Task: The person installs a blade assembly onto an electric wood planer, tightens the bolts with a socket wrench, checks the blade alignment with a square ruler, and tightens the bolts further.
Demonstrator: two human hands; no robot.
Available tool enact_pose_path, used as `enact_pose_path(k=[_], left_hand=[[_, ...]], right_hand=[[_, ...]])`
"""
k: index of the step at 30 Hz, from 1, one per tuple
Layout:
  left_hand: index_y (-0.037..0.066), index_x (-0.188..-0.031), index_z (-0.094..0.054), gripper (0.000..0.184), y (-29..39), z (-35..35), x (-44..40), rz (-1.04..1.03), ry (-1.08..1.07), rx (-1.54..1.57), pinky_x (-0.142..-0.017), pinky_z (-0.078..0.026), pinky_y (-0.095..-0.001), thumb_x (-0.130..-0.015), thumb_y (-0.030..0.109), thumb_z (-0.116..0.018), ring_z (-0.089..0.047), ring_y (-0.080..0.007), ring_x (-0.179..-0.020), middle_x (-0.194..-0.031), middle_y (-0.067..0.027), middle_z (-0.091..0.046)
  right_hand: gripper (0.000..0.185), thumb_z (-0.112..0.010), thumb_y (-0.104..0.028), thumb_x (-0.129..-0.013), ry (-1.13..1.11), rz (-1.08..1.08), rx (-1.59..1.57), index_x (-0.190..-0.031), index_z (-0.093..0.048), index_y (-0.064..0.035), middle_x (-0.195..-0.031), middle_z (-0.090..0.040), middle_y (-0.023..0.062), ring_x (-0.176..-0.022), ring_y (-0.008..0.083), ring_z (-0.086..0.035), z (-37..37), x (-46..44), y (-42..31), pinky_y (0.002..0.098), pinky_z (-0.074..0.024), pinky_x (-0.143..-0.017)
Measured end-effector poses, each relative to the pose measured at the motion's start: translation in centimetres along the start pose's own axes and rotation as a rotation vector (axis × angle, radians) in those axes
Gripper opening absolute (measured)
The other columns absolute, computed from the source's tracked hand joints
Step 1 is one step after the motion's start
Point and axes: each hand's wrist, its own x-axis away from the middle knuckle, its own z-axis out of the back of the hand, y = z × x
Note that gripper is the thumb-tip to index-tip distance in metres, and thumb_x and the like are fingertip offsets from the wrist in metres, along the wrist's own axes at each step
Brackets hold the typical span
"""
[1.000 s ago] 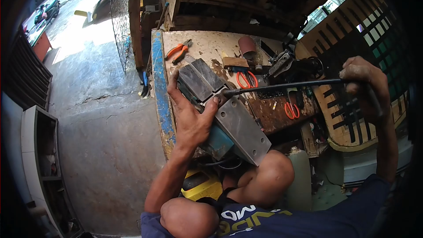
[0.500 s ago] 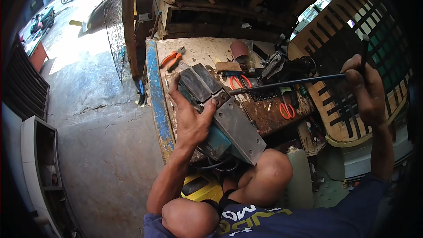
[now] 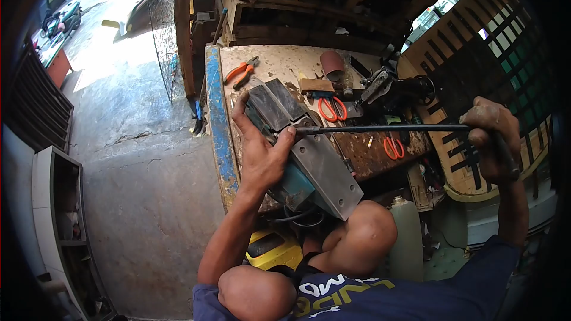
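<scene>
My left hand (image 3: 262, 151) grips the near side of a power planer (image 3: 326, 173) with a flat metal base and a teal body, its thumb by the slot across the base. The planer lies base-up, tilted, with its lower end by my knee. My right hand (image 3: 495, 137) is closed around the bent handle end of a long dark wrench (image 3: 392, 128). The wrench's far tip meets the planer beside my left thumb; the fastener under it is hidden.
On the worn workbench (image 3: 273, 59) lie orange pliers (image 3: 241, 73), red-handled scissors (image 3: 333, 109), a second red pair (image 3: 394, 148), a reddish cylinder (image 3: 332, 63) and a sewing machine (image 3: 395, 86). A slatted wooden panel (image 3: 455, 185) stands right; a yellow object (image 3: 275, 252) sits below.
The wrench tip has lifted off the planer and come back down onto it. My right hand has turned the bent handle from upward to downward. My left hand keeps its hold.
</scene>
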Motion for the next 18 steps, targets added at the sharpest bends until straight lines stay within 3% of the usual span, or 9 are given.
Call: enact_pose_path(k=[3,11,13,18], left_hand=[[-0.001,-0.155,-0.009,0.091,0.5,-0.1,0.0,0.057,0.012,0.077,-0.119,-0.029,-0.0426,-0.087,0.007,-0.070,-0.041,-0.0366,-0.138,-0.146,-0.0295,-0.035],[-0.002,-0.154,-0.010,0.092,0.4,-0.2,-0.1,0.035,0.017,0.036,-0.120,-0.028,-0.0436,-0.086,0.008,-0.070,-0.039,-0.0391,-0.140,-0.147,-0.0309,-0.033],[-0.002,-0.154,-0.010,0.092,0.3,-0.2,-0.2,0.029,0.018,0.013,-0.120,-0.028,-0.0436,-0.086,0.008,-0.070,-0.039,-0.0392,-0.140,-0.148,-0.0309,-0.033],[-0.002,-0.154,-0.010,0.092,0.2,0.1,-0.1,0.052,0.019,0.038,-0.120,-0.028,-0.0434,-0.086,0.009,-0.070,-0.039,-0.0396,-0.140,-0.148,-0.0312,-0.033]], right_hand=[[0.033,-0.071,-0.034,-0.093,-0.033,0.000,-0.055,-0.095,-0.065,-0.0013,-0.072,-0.059,0.0057,-0.058,0.0184,-0.050,0.0,-0.9,-0.1,0.0355,-0.0393,-0.057],[0.033,-0.069,-0.034,-0.094,-0.125,0.291,0.034,-0.098,-0.064,-0.0015,-0.071,-0.055,0.0039,-0.059,0.0173,-0.047,1.0,-5.0,0.4,0.0358,-0.0376,-0.059],[0.032,-0.068,-0.032,-0.095,-0.150,0.401,0.085,-0.098,-0.064,-0.0009,-0.071,-0.057,0.0050,-0.061,0.0180,-0.051,1.1,-6.2,0.2,0.0378,-0.0447,-0.065],[0.029,-0.069,-0.030,-0.095,-0.153,0.282,0.020,-0.101,-0.065,-0.0017,-0.075,-0.059,0.0051,-0.066,0.0189,-0.057,0.9,-5.1,1.6,0.0429,-0.0536,-0.080]])
